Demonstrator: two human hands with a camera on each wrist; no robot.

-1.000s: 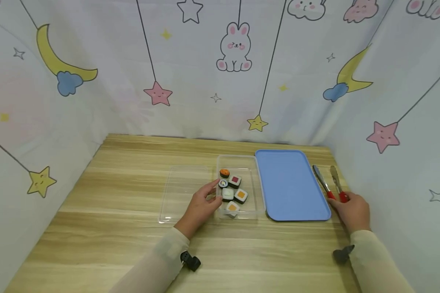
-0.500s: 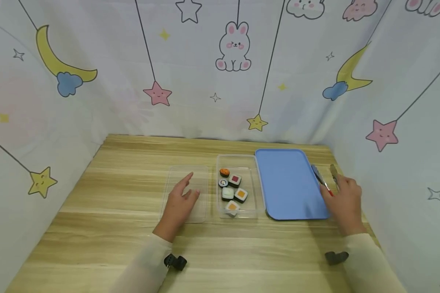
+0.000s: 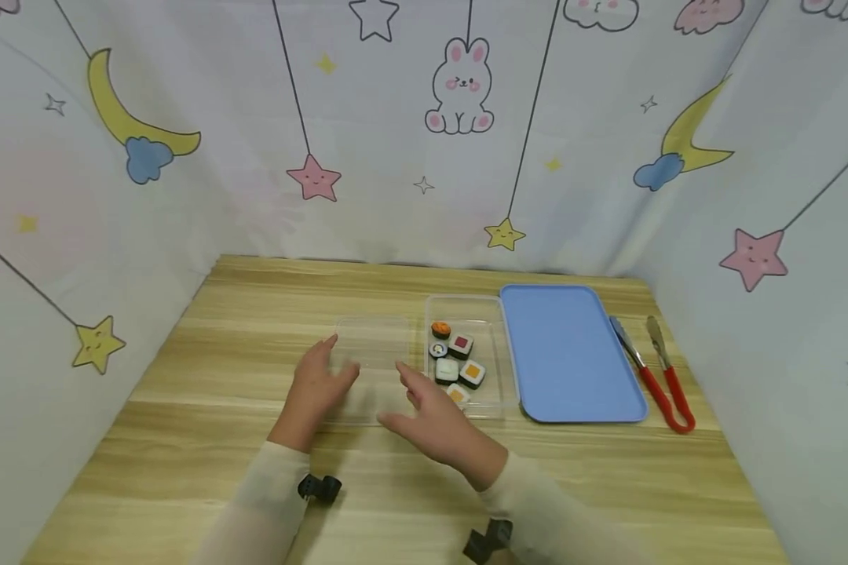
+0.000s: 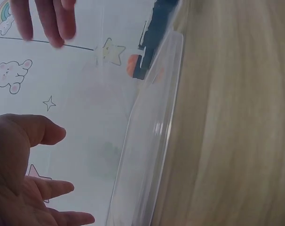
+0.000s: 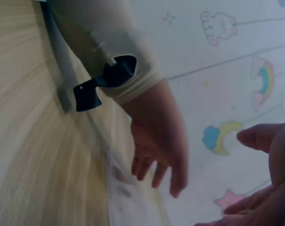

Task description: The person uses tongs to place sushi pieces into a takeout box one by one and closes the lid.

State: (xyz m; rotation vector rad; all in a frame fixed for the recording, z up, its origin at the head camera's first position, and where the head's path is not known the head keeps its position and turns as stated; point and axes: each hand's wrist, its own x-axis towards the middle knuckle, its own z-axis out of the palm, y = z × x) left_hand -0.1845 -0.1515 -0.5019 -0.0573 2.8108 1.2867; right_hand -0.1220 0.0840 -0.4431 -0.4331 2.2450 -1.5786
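Observation:
Over the left edge of the clear plastic lid (image 3: 374, 333), my left hand (image 3: 312, 388) hovers with fingers spread and nothing in them. My right hand (image 3: 434, 420) is above the lid's right side, thumb and fingers apart, also holding nothing. The two palms face each other across the lid. In the left wrist view the lid (image 4: 145, 136) lies on the wood, below the left hand (image 4: 25, 169). Just right of the lid, a clear plastic box (image 3: 495, 353) contains several toy sushi pieces (image 3: 461, 345); my right hand partly covers its near left corner.
A blue tray (image 3: 572, 353) lies right of the box. Beyond it are red-handled tongs (image 3: 671, 388), lying with their arms spread near the table's right side. Printed white curtains (image 3: 396, 118) rise behind and beside the wooden table (image 3: 205, 377).
My right hand has let go of the tongs, which stay on the table, and has swung left to the lid. My left hand has moved left from the box to the lid's left side.

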